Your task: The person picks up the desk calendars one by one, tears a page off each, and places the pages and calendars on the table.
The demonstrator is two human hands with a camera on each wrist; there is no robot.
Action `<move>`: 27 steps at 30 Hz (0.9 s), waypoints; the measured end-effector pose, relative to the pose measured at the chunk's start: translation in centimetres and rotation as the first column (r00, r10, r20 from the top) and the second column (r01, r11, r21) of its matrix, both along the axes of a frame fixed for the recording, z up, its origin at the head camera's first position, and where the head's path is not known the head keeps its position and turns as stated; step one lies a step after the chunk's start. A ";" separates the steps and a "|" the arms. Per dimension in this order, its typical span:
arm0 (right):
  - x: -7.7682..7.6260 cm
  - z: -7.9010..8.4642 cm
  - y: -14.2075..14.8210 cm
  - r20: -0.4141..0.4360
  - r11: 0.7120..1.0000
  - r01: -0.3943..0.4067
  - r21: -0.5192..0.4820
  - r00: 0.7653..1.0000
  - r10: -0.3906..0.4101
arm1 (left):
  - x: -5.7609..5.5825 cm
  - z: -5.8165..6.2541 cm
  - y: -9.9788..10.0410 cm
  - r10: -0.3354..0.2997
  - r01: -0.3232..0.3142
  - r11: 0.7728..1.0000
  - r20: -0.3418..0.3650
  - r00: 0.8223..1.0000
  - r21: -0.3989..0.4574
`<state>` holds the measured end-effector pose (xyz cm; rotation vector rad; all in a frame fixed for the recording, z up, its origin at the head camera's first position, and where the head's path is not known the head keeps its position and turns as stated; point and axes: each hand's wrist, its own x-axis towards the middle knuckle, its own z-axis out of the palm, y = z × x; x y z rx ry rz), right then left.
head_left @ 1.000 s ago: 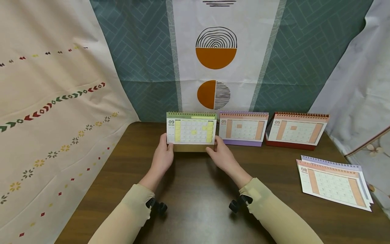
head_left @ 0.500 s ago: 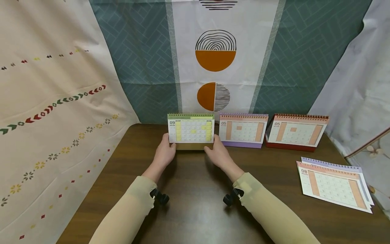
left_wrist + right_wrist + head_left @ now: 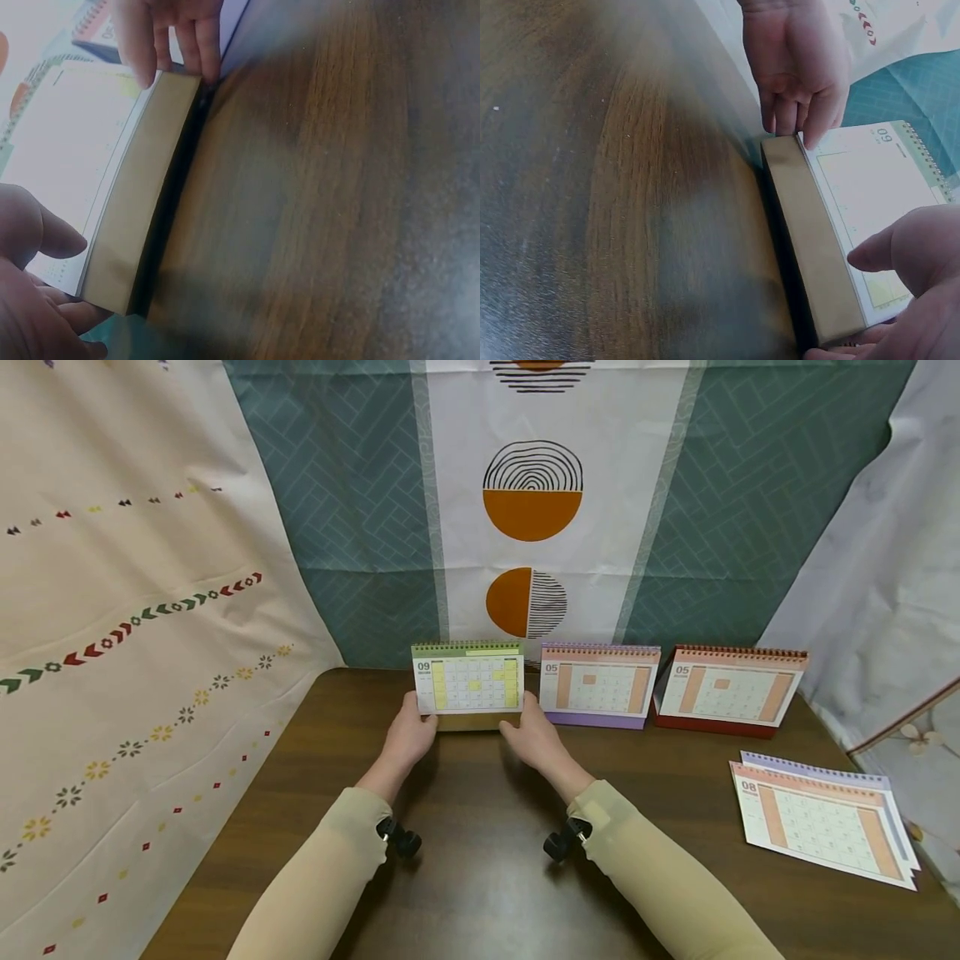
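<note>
A desk calendar [image 3: 472, 683] with a green top, page 09 and a tan base stands at the back of the table, left of two other calendars. My left hand [image 3: 407, 732] grips its left lower edge, thumb in front and fingers around the side. At the right lower edge my right hand [image 3: 531, 732] holds it likewise. Both wrist views show the calendar [image 3: 79, 150] between the hands, with a dark strip under its base; whether it fully touches the table cannot be told. Its back is hidden.
Right of it stands a purple-based calendar [image 3: 596, 687], then a red-based one [image 3: 727, 689], both on page 05. Loose calendar sheets [image 3: 821, 818], the top one 08, lie at the right table edge. A patterned curtain [image 3: 360, 527] hangs behind the table [image 3: 480, 877].
The green-topped calendar has moved slightly away from me, and the gap to the purple-based one has widened. Both hands moved with it, keeping their grip. The head view has tilted up a little.
</note>
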<state>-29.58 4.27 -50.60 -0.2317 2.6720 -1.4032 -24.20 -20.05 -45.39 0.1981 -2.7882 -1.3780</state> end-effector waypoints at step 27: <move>0.5 1.7 -0.7 -0.003 0.994 -0.069 0.085 0.998 0.070 | -5.9 -5.2 -3.3 -0.010 0.010 0.988 0.001 1.000 -0.151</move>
